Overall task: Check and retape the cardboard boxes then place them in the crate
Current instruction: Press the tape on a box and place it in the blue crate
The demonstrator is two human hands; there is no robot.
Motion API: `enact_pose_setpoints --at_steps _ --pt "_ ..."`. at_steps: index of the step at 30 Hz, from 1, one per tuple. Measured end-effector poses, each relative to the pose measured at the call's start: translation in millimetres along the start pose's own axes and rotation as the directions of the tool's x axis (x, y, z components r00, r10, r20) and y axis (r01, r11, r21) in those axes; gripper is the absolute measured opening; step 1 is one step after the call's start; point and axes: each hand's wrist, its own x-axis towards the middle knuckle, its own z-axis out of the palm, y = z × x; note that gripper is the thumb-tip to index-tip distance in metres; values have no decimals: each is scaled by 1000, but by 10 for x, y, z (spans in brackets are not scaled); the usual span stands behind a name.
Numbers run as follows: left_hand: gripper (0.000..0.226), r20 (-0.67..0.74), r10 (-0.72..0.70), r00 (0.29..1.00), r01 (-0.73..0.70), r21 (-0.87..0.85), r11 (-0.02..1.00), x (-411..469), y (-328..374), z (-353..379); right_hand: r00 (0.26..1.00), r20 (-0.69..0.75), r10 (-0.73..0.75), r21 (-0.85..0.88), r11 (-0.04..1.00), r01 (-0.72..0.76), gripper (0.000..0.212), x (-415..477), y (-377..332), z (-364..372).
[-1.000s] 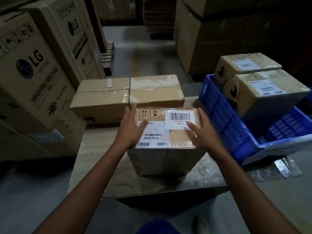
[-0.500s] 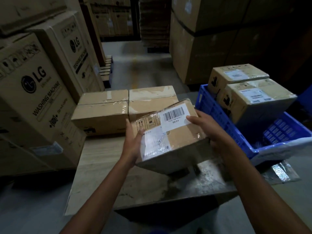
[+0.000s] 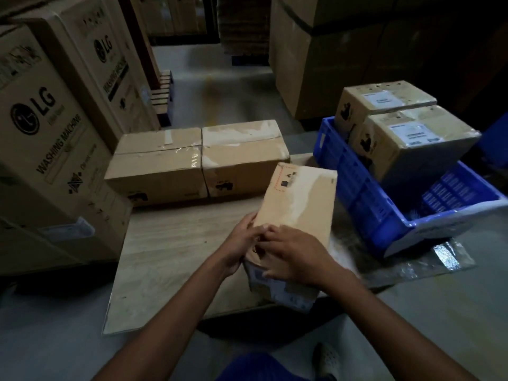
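A taped cardboard box lies on the low wooden table, turned so a plain side with small printed symbols faces up and its labelled side faces me. My left hand grips its near left corner. My right hand lies over the near edge, fingers curled onto it, and the two hands touch. To the right sits the blue crate, which holds two labelled cardboard boxes, one behind the other.
Two larger taped boxes sit side by side at the table's far edge. Tall LG washing machine cartons stand on the left. Big cartons fill the back right. A plastic sheet lies under the crate.
The box was lifted off the table and tipped over toward me, so its barcode label no longer faces up. Both hands moved from its sides to its near edge.
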Motion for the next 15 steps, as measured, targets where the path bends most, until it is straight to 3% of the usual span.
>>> enact_pose_setpoints --at_steps 2,4,6,7,8,10,11,13,15 --pt "51 -42 38 998 -38 15 999 -9 -196 133 991 -132 18 -48 999 -24 50 -134 87 230" --pt "51 -113 106 988 -100 60 993 -9 -237 232 959 -254 128 -52 988 -146 46 -221 133 317" --pt "50 -161 248 955 -193 296 935 -6 -223 258 897 -336 287 77 958 -278 41 -268 143 302" --pt "48 -139 383 913 -268 503 822 -11 -228 231 862 -355 361 138 933 -333 39 -276 149 277" --pt "46 -56 520 852 -348 682 643 -21 -242 193 836 -360 415 164 910 -381 37 -290 156 256" --pt "43 178 660 730 -480 820 310 -48 -198 132 811 -342 474 156 880 -449 32 -331 166 237" --pt "43 274 656 703 -524 824 216 -54 -159 114 805 -336 489 146 871 -469 29 -367 174 235" --pt "49 377 575 726 -545 826 147 -42 -135 97 808 -329 489 136 871 -472 28 -449 215 254" --pt "53 383 513 768 -526 835 163 -18 -175 78 831 -286 477 144 879 -455 36 -508 253 305"
